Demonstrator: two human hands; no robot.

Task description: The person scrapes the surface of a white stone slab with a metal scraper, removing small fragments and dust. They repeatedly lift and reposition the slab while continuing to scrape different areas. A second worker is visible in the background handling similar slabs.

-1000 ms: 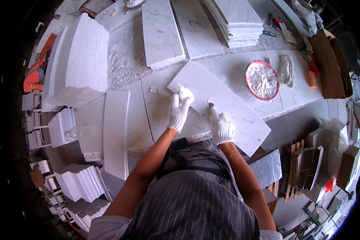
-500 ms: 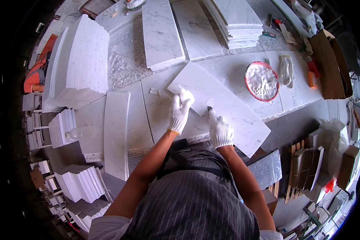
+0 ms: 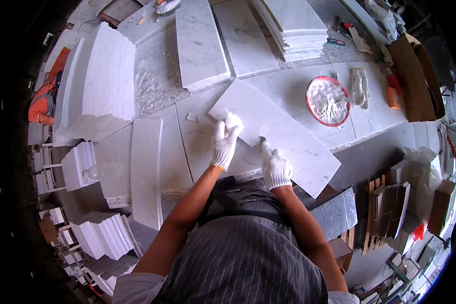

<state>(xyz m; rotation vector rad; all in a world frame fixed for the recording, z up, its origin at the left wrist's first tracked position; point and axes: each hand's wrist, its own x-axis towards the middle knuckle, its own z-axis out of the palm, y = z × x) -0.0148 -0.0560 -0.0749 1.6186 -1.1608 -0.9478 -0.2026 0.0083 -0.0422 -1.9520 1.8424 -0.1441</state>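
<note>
A white, grey-veined marble slab (image 3: pixel 289 139) lies slantwise on the workbench in front of me. My right hand (image 3: pixel 277 167), in a white knitted glove, is closed round a small putty knife (image 3: pixel 262 137). The knife's thin blade rests on or just over the slab's face. Beside the slab's left edge is my left hand (image 3: pixel 225 142), gloved alike, its fingers curled together; whatever they pinch is white against white and hard to make out. Further right stands a red-rimmed round tub (image 3: pixel 328 101) of white paste. A small white chip (image 3: pixel 193 117) lies left of the slab.
Tall stacked slabs (image 3: pixel 106 81) stand at the left, with another stack (image 3: pixel 299 30) at the back. A narrow slab (image 3: pixel 146 172) overhangs the bench's front edge. Spare gloves (image 3: pixel 359 87) and a cardboard box (image 3: pixel 413 81) are at the right. An orange-clad person (image 3: pixel 41 104) is far left.
The whole view has shifted slightly to the left. Relative to the slab, both hands stay nearly in place, and the knife blade shows a little less plainly.
</note>
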